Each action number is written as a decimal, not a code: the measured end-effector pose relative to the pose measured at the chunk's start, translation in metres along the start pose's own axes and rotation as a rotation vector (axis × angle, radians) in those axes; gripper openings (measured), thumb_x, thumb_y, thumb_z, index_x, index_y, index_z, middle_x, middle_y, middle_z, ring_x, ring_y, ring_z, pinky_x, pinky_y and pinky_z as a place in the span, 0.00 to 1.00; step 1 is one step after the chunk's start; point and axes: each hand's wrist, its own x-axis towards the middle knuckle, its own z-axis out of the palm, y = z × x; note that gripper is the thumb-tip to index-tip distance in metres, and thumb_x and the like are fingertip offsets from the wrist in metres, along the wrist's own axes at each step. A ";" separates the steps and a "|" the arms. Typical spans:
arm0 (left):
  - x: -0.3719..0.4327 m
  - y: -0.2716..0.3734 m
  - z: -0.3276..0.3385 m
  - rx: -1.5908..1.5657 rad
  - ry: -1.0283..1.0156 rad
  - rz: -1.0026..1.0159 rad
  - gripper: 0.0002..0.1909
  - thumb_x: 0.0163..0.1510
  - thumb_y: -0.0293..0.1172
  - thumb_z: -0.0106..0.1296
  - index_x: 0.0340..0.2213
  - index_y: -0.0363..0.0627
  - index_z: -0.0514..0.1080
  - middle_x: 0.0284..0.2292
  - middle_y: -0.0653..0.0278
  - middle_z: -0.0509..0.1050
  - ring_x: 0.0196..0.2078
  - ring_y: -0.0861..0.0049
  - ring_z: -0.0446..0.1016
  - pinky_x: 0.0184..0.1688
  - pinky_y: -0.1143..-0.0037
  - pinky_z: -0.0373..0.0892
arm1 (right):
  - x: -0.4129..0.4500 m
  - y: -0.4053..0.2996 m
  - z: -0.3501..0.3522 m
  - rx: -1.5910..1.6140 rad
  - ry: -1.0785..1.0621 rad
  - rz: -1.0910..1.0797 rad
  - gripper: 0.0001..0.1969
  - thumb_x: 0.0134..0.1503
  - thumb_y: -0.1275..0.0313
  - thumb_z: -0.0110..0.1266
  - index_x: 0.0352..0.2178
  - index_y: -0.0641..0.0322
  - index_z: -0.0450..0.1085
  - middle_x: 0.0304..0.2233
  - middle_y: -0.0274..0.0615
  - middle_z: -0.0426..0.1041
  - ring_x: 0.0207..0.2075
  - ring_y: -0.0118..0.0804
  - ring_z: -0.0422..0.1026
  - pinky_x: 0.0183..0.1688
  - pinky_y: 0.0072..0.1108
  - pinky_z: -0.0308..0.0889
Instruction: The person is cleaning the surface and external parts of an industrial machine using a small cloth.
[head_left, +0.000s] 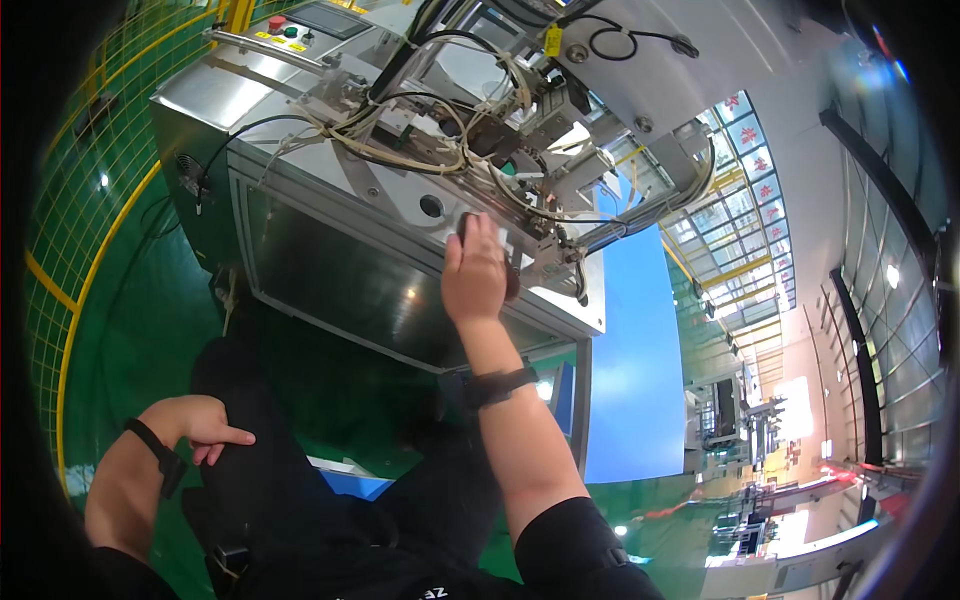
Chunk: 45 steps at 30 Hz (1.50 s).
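My right hand (476, 274) lies over the front edge of a machine's metal top plate (394, 196), back of the hand up and fingers pointing at the mechanism. A dark object (513, 283) shows beside and beyond that hand, mostly covered by it; whether the fingers grip it is hidden. Just left of the fingertips is a round hole (432, 205) in the plate. My left hand (204, 421) rests on my thigh in dark trousers (247, 480), one digit extended, others partly curled, holding nothing visible.
Cables and air tubes (405, 161) loop over the mechanism. A control panel (300, 30) with a red emergency stop button (277, 24) sits at the upper left. Yellow mesh fencing (60, 300) runs along the left. A blue surface (637, 360) adjoins the machine's right side.
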 end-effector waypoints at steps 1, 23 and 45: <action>0.001 0.001 0.000 -0.002 -0.001 -0.007 0.36 0.62 0.64 0.44 0.20 0.46 0.83 0.16 0.66 0.78 0.25 0.78 0.77 0.48 0.72 0.72 | -0.003 -0.001 -0.006 -0.001 0.002 0.004 0.26 0.66 0.61 0.48 0.59 0.70 0.65 0.63 0.59 0.64 0.65 0.55 0.62 0.67 0.36 0.56; 0.003 -0.006 0.007 -0.018 -0.004 0.004 0.39 0.61 0.67 0.41 0.20 0.44 0.83 0.16 0.61 0.78 0.28 0.72 0.78 0.47 0.69 0.73 | 0.004 -0.062 -0.001 0.105 0.031 -0.041 0.28 0.61 0.62 0.56 0.59 0.68 0.65 0.60 0.55 0.67 0.63 0.57 0.63 0.66 0.38 0.57; -0.005 -0.027 0.019 -0.124 0.088 0.015 0.35 0.63 0.60 0.45 0.18 0.44 0.82 0.17 0.63 0.80 0.24 0.74 0.79 0.44 0.72 0.74 | -0.091 0.135 -0.090 -0.205 0.099 0.227 0.25 0.63 0.75 0.46 0.62 0.61 0.62 0.64 0.50 0.63 0.68 0.55 0.57 0.67 0.39 0.56</action>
